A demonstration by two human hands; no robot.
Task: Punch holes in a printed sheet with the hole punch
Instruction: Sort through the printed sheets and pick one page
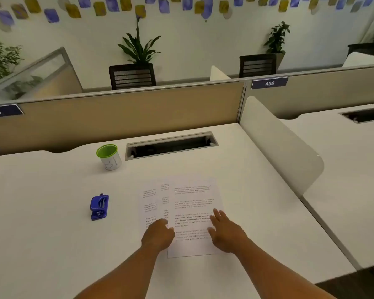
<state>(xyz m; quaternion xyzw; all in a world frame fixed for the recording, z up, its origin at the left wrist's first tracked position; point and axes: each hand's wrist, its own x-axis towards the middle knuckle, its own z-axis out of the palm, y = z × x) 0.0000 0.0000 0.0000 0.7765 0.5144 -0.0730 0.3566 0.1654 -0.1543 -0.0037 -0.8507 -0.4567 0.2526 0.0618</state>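
Head view: white desk (52, 244), several printed sheets (192, 203) fanned flat near front centre. Left hand (158, 234) over sheets' left lower part, fingers curled loosely, holding nothing visible. Right hand (225, 229) on top sheet's right lower part, fingers spread and extended, palm down. Blue hole punch (99, 207) on desk left of sheets, apart from both hands. Green-rimmed cup (109, 156) farther back, beside cable slot (171, 145).
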